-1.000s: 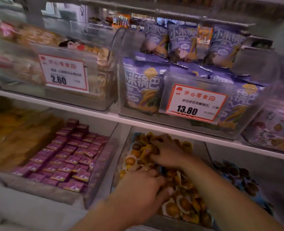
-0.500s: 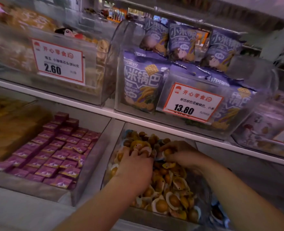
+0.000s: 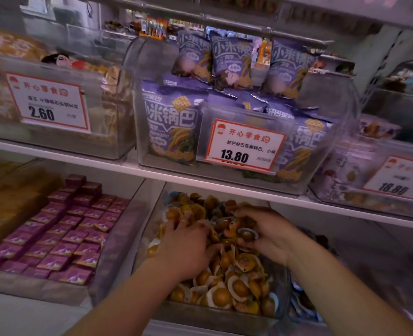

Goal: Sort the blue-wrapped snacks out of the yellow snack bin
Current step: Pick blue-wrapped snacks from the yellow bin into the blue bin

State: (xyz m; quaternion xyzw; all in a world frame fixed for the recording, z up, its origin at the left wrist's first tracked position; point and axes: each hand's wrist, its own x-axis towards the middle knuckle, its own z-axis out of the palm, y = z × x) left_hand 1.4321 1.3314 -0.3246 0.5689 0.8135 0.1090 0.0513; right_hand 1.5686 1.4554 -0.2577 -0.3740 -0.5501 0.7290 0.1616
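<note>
Yellow snack bin (image 3: 224,314): clear tub, lower centre of frame, heaped with yellow-wrapped round snacks (image 3: 227,287). One blue-wrapped snack (image 3: 247,234) sits at the top of the heap, pinched by the right hand (image 3: 266,232), fingers curled round it. Left hand (image 3: 187,246) lies palm-down on the pile, fingers spread and pushed into the wrappers; no clear grasp, looks released. Both forearms cover the bin's middle. More blue-wrapped pieces (image 3: 302,304) lower right, just beside the bin, blurred. Left of it, a clear tub of purple packets (image 3: 62,236). Shelf above: tub of purple bags (image 3: 174,132) with 13.80 tag (image 3: 245,145); upper left tub tagged 2.60 (image 3: 47,104).
</note>
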